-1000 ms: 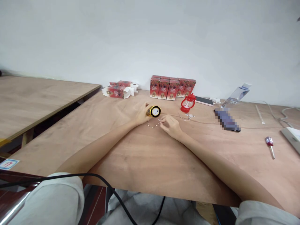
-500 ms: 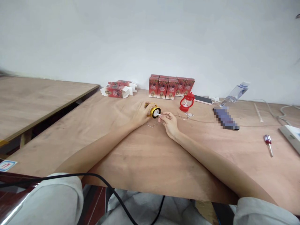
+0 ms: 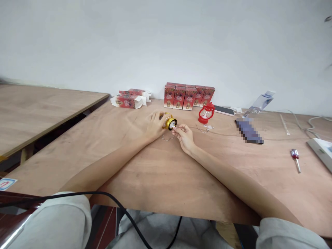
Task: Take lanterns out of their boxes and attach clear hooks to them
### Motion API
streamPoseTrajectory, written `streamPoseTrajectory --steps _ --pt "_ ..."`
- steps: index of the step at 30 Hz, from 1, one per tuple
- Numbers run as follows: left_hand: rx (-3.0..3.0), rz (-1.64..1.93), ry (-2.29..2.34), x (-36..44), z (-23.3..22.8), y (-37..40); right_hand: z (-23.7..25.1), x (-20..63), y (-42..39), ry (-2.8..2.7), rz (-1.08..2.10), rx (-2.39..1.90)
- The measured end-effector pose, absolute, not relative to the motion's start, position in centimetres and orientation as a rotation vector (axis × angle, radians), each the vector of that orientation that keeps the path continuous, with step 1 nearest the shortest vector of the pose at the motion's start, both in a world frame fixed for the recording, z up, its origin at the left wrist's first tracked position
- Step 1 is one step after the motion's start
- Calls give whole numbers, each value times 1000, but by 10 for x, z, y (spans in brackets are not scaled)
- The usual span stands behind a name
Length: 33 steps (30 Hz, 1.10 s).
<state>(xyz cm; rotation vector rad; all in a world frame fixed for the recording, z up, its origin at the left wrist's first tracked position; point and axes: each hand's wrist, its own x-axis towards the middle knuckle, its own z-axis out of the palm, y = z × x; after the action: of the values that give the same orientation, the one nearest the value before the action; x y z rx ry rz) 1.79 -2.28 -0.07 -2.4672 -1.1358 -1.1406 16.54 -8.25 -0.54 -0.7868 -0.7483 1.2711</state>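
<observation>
Left hand (image 3: 155,126) grips a gold lantern (image 3: 168,123); right hand (image 3: 185,137), pinching a white piece (image 3: 173,128), has reached its base, focusing work there.

We cannot see the part of the gold lantern (image 3: 169,124) behind the left hand (image 3: 155,127), and the white piece (image 3: 173,128) in the right hand (image 3: 185,139) is too small for us to identify. Pixels blur the dark phone (image 3: 249,130); the right edge cuts off a white box (image 3: 320,155).

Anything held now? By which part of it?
Left hand: small shiny gold lantern, by its body. Right hand: tiny white piece at the lantern's base, pinched; exact spot unclear.
</observation>
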Motion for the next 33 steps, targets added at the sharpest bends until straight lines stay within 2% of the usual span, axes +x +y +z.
streamPoseTrajectory --steps 11,19,33 --pt "-2425 -1112 -1153 19 1 -26 -4 167 -83 -769 1250 -766" --pt "-2377 -1095 -1129 19 3 -28 -6 169 -80 -821 1348 -821" --pt "-2407 -1130 -903 18 -4 -20 -2 169 -84 -833 1267 -868"
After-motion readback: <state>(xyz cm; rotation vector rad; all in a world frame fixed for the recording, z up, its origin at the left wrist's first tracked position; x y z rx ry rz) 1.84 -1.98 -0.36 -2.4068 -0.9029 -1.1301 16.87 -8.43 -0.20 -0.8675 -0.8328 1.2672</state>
